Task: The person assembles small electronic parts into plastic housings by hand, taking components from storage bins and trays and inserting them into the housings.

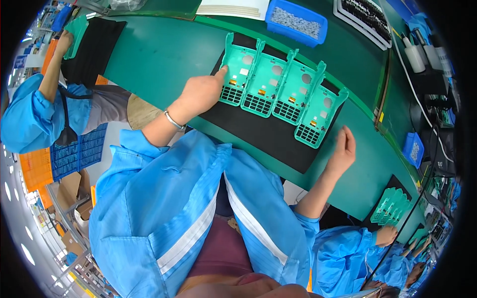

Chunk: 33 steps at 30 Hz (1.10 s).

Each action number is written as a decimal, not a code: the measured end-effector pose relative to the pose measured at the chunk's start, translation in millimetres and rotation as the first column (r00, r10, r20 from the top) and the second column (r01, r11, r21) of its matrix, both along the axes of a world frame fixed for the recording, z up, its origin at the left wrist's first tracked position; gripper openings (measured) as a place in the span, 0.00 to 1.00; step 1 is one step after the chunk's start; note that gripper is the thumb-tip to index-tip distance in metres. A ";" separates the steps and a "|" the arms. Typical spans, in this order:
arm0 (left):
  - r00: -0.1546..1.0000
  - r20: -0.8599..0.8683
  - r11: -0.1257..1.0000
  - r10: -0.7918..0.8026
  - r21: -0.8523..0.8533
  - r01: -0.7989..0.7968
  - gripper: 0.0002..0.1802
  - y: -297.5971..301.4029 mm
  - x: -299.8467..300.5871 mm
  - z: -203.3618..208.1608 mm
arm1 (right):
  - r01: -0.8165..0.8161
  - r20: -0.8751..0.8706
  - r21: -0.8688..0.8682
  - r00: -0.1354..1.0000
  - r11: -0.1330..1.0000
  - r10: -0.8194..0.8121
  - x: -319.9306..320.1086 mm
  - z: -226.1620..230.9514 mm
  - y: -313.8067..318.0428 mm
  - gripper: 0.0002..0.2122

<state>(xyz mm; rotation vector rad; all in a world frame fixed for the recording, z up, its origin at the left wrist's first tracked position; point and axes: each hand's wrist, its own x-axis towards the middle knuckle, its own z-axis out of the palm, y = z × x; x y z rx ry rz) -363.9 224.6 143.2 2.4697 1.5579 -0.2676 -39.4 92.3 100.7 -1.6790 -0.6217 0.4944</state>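
Several light-green plastic housings (271,82) lie side by side on a black mat, each with a grid of square holes at its near end, a round disc and two prongs at the far end. My left hand (201,96) is closed at the side of the leftmost housing (238,74), one digit over its edge; its other fingers are partly hidden. The rightmost housing (320,114) sits slightly nearer to me than the others. Beside it, apart from it, my right hand (343,153) holds nothing, its fingers extended and slightly bent.
The black mat (248,130) rests on a green worktable (149,49). Beyond it stand a blue bin (296,22) of small grey parts and a white tray (365,20) of dark pieces. Co-workers at left and right handle similar green housings (391,206). A cable (415,92) runs at right.
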 end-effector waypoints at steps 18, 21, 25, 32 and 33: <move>0.849 0.434 0.925 0.301 0.083 -0.371 0.19 -52.1 -44.0 3.5 | -0.640 -0.645 0.169 0.504 0.750 0.575 -95.3 -9.5 41.1 0.33; 0.860 0.421 0.930 0.288 0.091 -0.355 0.18 -56.8 -44.4 -9.3 | -0.653 -0.640 0.180 0.490 0.735 0.592 -104.7 -13.4 45.9 0.34; 0.851 0.423 0.937 0.310 0.017 -0.350 0.18 -56.4 -15.6 7.3 | -0.688 -0.675 0.139 0.460 0.713 0.576 -96.7 -13.1 51.9 0.34; 0.935 0.350 0.980 0.062 0.154 -0.122 0.19 -72.7 10.3 -10.8 | -0.698 -0.614 0.137 0.497 0.703 0.613 -104.9 -30.5 52.3 0.33; 0.954 0.291 0.988 0.067 0.114 -0.104 0.21 -74.1 13.1 -4.7 | -0.704 -0.594 0.121 0.513 0.700 0.619 -106.8 -27.9 53.2 0.33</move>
